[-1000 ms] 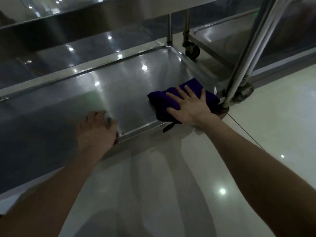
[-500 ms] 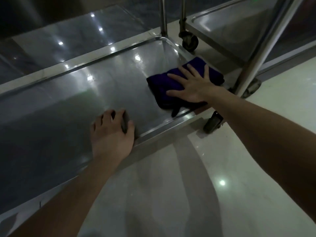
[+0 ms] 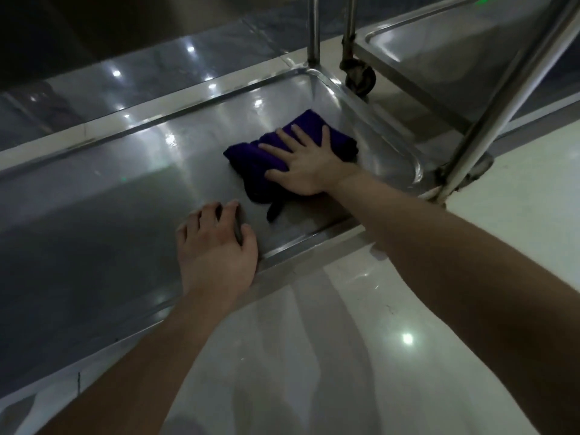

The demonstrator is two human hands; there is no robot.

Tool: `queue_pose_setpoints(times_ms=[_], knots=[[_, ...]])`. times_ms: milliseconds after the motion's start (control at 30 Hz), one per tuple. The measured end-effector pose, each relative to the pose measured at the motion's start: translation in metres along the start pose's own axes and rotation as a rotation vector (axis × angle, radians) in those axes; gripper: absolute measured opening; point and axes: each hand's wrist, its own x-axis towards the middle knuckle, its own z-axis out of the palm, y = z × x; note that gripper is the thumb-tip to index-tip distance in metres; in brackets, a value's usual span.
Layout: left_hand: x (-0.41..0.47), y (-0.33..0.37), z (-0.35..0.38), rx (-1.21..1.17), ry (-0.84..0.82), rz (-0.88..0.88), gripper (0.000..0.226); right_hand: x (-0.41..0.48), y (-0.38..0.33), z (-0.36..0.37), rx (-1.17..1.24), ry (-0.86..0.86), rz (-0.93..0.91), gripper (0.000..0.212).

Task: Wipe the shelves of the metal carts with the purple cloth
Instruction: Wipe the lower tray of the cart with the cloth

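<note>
The purple cloth (image 3: 251,160), folded and bunched, lies on the bottom shelf (image 3: 141,171) of a steel cart, towards its right end. My right hand (image 3: 306,164) presses flat on the cloth with fingers spread, covering its right half. My left hand (image 3: 216,249) rests over the shelf's near rim (image 3: 301,243), fingers curled onto the shelf surface and thumb along the rim. It holds no cloth.
An upright steel post (image 3: 489,120) rises at the shelf's near right corner, with a caster (image 3: 480,171) beside it. A second cart's low shelf (image 3: 439,51) and caster (image 3: 361,77) stand at the back right. Glossy white floor (image 3: 345,340) lies in front.
My right hand has slid the cloth away from the shelf's near right corner, inward and a little to the left. My left hand has shifted right along the near rim.
</note>
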Motion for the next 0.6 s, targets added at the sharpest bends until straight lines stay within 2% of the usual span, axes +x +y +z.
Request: queue_pose_setpoints(times_ms=[167, 333, 467, 600], knots=[[-0.001, -0.002, 0.000, -0.012, -0.028, 0.008, 0.059, -0.094, -0.010, 0.028, -0.042, -0.013, -0.039, 0.074], [-0.004, 0.000, 0.003, -0.009, -0.012, 0.005, 0.052, -0.133, 0.045, 0.008, 0.010, -0.075, 0.043, 0.067], [-0.004, 0.003, 0.007, -0.006, 0.025, 0.010, 0.059, -0.123, 0.091, -0.005, -0.013, -0.090, 0.176, 0.083], [-0.001, 0.003, 0.012, -0.016, 0.069, 0.010, 0.058, -0.072, 0.107, -0.016, -0.009, -0.036, 0.209, 0.099]])
